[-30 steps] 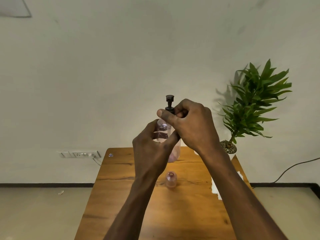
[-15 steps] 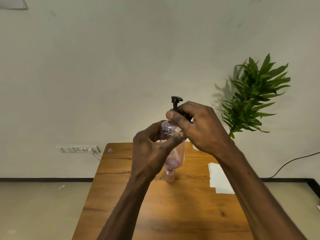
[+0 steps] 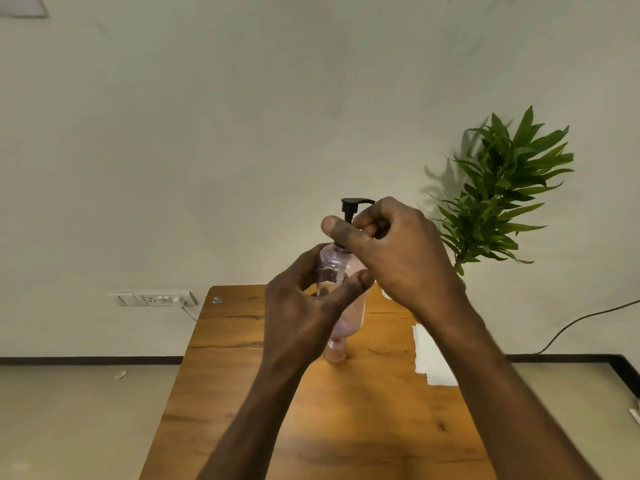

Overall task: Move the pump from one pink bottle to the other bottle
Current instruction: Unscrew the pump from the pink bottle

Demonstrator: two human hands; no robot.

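I hold a clear pink bottle (image 3: 337, 268) up above the wooden table (image 3: 242, 375). My left hand (image 3: 304, 313) grips its body from the left. A black pump (image 3: 349, 207) sits on the bottle's neck, and my right hand (image 3: 391, 251) pinches the pump's collar with thumb and fingers curled round it. The pump's spout points right, over my right fingers. A second pink bottle (image 3: 335, 351) stands on the table below the held one, mostly hidden behind it and my left hand.
A white paper sheet (image 3: 433, 358) lies on the table's right side. A green potted plant (image 3: 502, 195) stands at the table's far right corner by the wall. A wall socket (image 3: 156, 299) with a cable is at the left.
The pump's head has turned, so its spout now points right. The view has shifted a little; both hands stay on the bottle and pump.
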